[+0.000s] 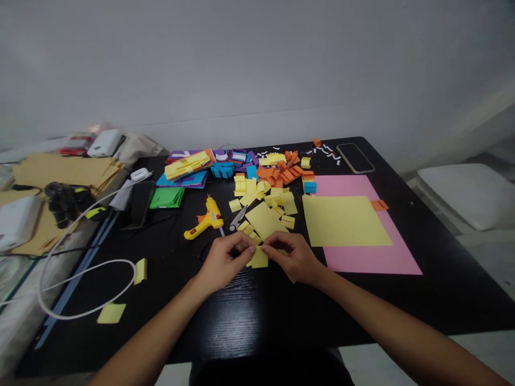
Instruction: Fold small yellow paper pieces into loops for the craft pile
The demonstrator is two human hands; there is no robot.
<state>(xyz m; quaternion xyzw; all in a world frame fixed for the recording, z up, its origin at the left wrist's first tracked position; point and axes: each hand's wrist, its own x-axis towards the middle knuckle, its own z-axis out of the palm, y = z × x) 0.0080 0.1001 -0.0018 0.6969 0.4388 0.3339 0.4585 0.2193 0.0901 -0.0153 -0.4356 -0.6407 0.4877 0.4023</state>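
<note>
Near the table's front middle, my left hand (227, 261) pinches the left top edge of a small yellow paper piece (259, 258). The thumb and fingers of my right hand (295, 257) close on its right top corner. Just beyond the hands lie a larger yellow sheet (265, 221) and several folded yellow pieces (240, 185). Grey scissors (238, 219) rest beside the sheet, partly under paper. A yellow glue gun (206, 219) lies to the left of them.
Yellow (348, 220) and pink (374, 261) sheets overlap at right, below a phone (355, 158). Orange pieces (281, 174) and stacked coloured strips (189, 165) lie at the back. A white cable (86, 315) loops at left, near another phone (138, 205).
</note>
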